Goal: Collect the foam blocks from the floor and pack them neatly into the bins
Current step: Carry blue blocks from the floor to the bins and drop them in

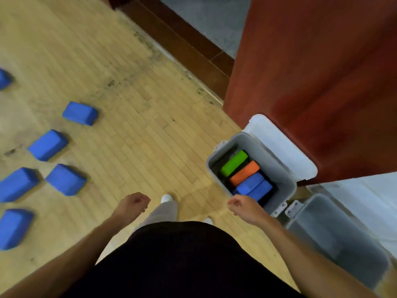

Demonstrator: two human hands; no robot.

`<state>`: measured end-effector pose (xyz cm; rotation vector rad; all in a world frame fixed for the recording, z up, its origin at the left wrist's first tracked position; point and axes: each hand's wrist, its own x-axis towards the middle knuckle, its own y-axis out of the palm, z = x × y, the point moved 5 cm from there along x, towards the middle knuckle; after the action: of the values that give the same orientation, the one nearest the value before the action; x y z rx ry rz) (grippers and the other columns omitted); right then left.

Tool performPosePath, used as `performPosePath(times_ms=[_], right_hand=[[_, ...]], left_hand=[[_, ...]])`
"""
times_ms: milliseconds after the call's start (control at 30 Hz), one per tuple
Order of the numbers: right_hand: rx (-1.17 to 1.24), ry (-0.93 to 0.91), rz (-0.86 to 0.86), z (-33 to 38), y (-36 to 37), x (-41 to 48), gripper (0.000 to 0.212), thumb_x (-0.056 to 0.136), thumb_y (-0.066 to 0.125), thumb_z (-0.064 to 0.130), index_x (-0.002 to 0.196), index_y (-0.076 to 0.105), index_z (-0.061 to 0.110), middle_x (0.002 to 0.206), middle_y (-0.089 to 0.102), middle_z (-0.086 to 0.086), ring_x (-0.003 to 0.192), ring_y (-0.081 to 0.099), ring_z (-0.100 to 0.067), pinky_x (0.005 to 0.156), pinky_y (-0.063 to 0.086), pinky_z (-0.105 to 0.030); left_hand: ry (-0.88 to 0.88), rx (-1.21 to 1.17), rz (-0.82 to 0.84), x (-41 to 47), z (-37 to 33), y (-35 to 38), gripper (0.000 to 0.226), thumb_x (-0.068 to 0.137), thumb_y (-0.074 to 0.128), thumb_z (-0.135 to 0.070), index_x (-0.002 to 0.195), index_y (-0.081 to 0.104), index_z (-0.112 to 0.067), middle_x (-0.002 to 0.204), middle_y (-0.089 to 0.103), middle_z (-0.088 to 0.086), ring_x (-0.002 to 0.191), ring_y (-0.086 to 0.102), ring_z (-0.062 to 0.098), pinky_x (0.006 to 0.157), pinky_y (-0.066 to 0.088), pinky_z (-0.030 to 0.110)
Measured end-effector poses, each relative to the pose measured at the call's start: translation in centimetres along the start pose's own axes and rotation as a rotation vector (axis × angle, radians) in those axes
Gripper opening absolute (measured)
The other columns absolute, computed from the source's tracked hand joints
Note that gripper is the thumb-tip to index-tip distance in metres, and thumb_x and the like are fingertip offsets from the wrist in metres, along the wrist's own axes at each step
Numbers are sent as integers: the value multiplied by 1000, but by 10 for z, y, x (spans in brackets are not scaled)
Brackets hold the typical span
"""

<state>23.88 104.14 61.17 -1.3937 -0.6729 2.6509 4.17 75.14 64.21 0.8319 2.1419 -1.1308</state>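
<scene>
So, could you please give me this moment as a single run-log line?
left hand, right hand: empty | open bin: green block, orange block, blue blocks inside | floor: loose blue blocks uncollected

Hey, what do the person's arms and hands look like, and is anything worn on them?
The left arm and right arm are bare, with no sleeves in view. The left hand and right hand wear no gloves. No watch, bracelet or ring shows, though the picture is slightly blurred. Between the arms is a black top.
</scene>
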Motion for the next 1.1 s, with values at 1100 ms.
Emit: performPosePath(times_ms=[1100], right_hand=[[-422,-67,286,490,295,206,9,94,54,18,91,62,15,81,65,-3,71,60,-17,65,48,-27]], left_hand=[[-643,-904,-450,-35,377,-263,18,98,46,-21,103,62,-17,97,64,5,91,62,19,88,47,37]])
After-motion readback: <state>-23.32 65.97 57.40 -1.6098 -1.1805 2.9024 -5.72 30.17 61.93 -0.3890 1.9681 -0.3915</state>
